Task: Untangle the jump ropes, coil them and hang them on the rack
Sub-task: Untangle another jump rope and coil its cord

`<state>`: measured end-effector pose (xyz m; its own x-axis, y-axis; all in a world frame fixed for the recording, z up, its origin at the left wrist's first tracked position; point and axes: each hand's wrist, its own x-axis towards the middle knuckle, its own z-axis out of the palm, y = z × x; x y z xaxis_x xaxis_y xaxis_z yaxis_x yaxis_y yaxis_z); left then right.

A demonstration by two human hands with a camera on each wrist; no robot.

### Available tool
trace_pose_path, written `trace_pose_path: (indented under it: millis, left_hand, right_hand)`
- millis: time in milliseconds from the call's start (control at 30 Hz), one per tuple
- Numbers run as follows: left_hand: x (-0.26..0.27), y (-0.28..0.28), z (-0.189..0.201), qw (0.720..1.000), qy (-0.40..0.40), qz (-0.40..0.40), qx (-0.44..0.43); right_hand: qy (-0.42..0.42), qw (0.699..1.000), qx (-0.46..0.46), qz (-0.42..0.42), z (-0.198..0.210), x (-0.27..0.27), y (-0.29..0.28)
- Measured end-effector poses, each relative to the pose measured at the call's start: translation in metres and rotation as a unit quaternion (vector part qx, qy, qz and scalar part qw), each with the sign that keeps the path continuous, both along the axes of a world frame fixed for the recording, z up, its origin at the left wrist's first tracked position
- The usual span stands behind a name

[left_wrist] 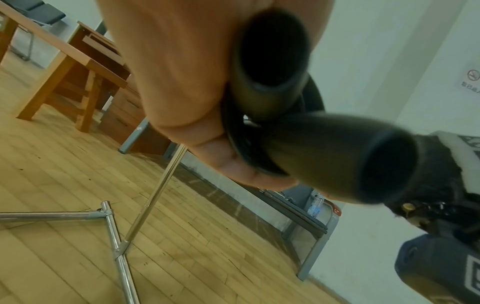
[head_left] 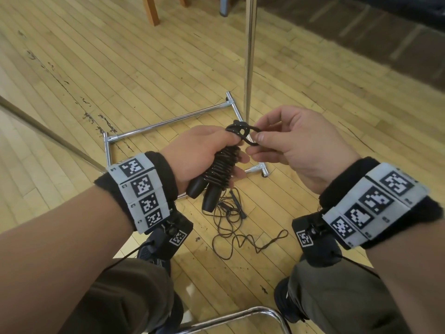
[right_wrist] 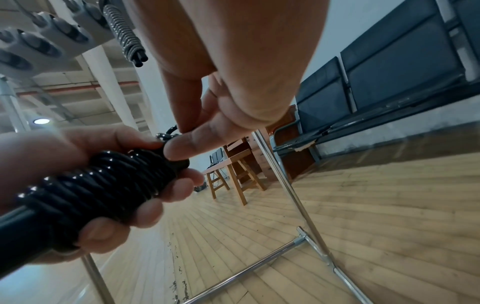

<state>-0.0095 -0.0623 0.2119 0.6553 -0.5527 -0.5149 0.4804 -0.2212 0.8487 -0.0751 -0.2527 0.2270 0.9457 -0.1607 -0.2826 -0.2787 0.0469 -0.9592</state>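
My left hand (head_left: 204, 150) grips a black jump rope bundle (head_left: 222, 166), the cord wound tightly round its two black handles (head_left: 204, 191). The handle ends (left_wrist: 337, 156) fill the left wrist view. At the bundle's top a small cord loop (head_left: 245, 133) sticks out, and my right hand (head_left: 284, 141) pinches it between thumb and forefinger (right_wrist: 182, 148). A second, thin dark rope (head_left: 236, 227) lies loose and tangled on the floor below my hands. In the right wrist view a grey coiled rope (right_wrist: 124, 30) hangs from above.
The chrome rack has an upright pole (head_left: 249, 56) just beyond my hands and a base frame (head_left: 168, 121) on the wooden floor. A slanted metal bar (head_left: 48, 133) crosses at left. A chair frame (head_left: 240, 317) sits by my feet. Wooden tables (left_wrist: 78, 67) and dark seats (right_wrist: 389, 67) stand further off.
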Motion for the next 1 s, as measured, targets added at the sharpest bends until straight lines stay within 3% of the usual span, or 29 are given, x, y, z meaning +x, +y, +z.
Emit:
trace_pose_path:
  millis: [300, 800, 1000]
  left_hand:
    - [-0.0054, -0.0078, 0.0042, 0.998, 0.025, -0.027, -0.057]
    - [-0.0051, -0.0097, 0.0014, 0.999, -0.033, -0.04, -0.015]
    - [-0.005, -0.0042, -0.0009, 0.998, 0.012, -0.041, -0.041]
  right_hand:
    - [-0.018, 0.991, 0.13, -0.021, 0.0021, -0.0014, 0.0001]
    - [0.018, 0.991, 0.134, -0.012, -0.0023, 0.0016, 0.0023]
    - [0.007, 0.996, 0.091, 0.007, -0.0058, 0.0028, 0.0055]
